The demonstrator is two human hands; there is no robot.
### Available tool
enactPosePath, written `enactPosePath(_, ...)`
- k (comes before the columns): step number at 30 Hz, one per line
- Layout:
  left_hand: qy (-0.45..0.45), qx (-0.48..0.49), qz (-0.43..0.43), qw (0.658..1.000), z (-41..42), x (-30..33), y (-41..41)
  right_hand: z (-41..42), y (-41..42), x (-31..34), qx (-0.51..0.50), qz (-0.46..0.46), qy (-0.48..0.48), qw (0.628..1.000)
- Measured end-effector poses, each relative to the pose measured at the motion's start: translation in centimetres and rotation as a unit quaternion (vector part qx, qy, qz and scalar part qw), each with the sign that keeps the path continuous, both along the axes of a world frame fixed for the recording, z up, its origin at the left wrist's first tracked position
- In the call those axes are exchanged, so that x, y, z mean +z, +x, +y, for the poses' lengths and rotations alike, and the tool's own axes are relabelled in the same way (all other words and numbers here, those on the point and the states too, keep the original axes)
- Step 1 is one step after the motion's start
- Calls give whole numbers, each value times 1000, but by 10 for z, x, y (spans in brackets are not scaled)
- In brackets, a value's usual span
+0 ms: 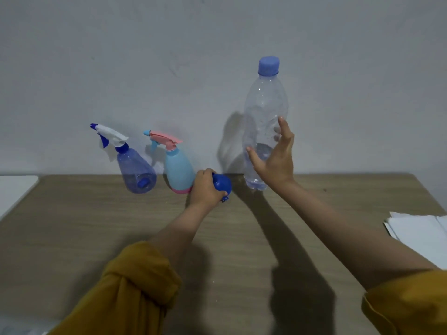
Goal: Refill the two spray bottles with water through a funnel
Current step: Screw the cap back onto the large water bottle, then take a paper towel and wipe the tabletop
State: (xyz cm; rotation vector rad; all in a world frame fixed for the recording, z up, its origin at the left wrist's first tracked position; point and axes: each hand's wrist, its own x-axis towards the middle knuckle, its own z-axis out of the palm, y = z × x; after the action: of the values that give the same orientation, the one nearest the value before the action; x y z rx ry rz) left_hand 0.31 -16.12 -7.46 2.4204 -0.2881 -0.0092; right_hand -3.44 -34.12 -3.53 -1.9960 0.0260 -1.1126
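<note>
While our left hand [205, 187] curls its fingers around the blue funnel [222, 186] on the table [96, 226], our right hand [275, 160] spreads wide beside the water bottle [264, 105].

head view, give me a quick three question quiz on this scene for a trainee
1. True or false: the water bottle has its cap on.
2. Which hand grips the blue funnel? A) left hand B) right hand C) neither
3. Fill in: the two spray bottles stand on the table near the wall, and the one nearer the funnel is the ____ spray bottle.

Key
1. True: a blue cap sits on top.
2. A: the left hand's fingers curl round the funnel, while the right hand is spread open beside the water bottle.
3. Light blue: the light blue spray bottle is next to the funnel; the clear blue spray bottle stands further left.
</note>
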Motion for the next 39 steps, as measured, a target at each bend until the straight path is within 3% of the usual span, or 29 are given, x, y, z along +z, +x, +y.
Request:
enactPosePath(12,-53,21,15,998,-11,-36,27,0,10,-13,-18,57,-35,998)
enactPosePath(17,-37,49,-65,996,-11,-32,-5,5,-33,-22,-37,166,-55,984)
enactPosePath(21,-59,56,-140,987,-27,-23,-63,-9,-91,-37,-120,208,-82,967)
enactPosePath(28,-198,-124,-137,963,-97,-10,-139,-57,-200,-43,-282,255,-104,919)
enactPosePath(34,-159,-266,-95,946,-172,0,-188,-117,-290,-48,-404,288,-56,866)
enactPosePath(39,-84,-330,-43,939,-253,-3,-217,-190,-345,-54,-470,314,91,820)
